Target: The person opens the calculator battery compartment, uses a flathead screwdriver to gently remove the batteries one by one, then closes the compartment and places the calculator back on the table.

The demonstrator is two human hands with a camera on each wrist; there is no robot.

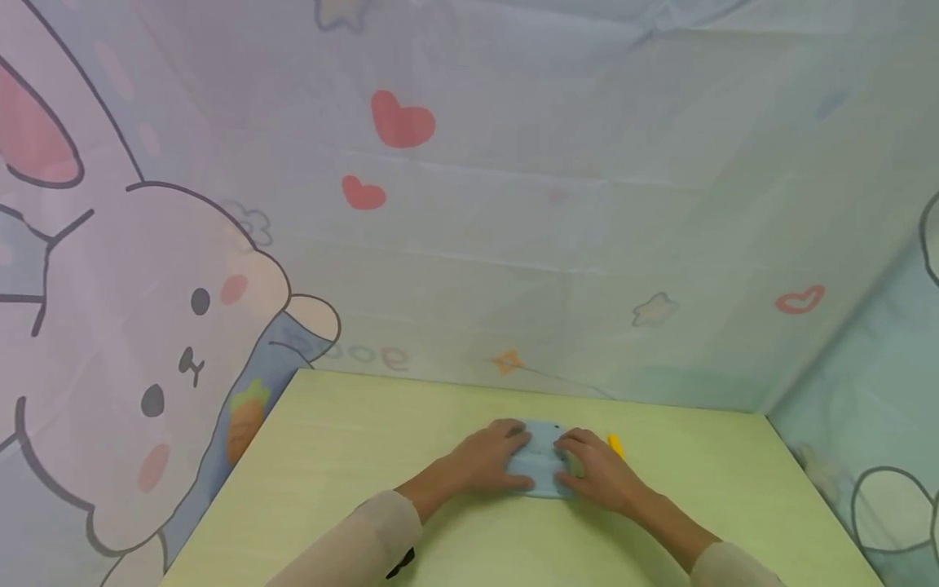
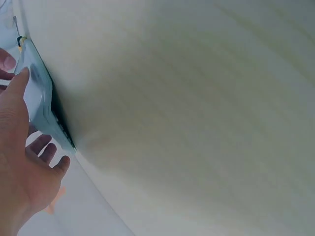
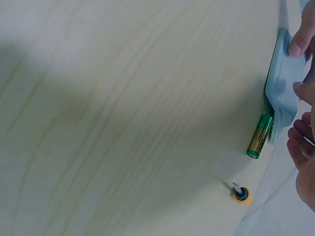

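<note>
A flat light blue plastic case (image 1: 539,470) with rounded edges lies on the table between both hands. My left hand (image 1: 490,461) holds its left end, thumb along the near side and fingers toward the far side. The right hand (image 1: 597,471) holds the opposite end, fingers bent over the top and thumb near the front edge. In the left wrist view, the thumb of the left hand (image 2: 19,142) lies against the case (image 2: 45,93). Beside the case's right end, a green and gold battery (image 3: 260,136) lies on the table in the right wrist view.
A yellow-handled screwdriver (image 1: 615,445) lies just beyond the right hand; its shaft end shows in the right wrist view. The pale yellow-green table (image 1: 352,432) meets a printed cloth backdrop (image 1: 513,204) along its back edge and sides.
</note>
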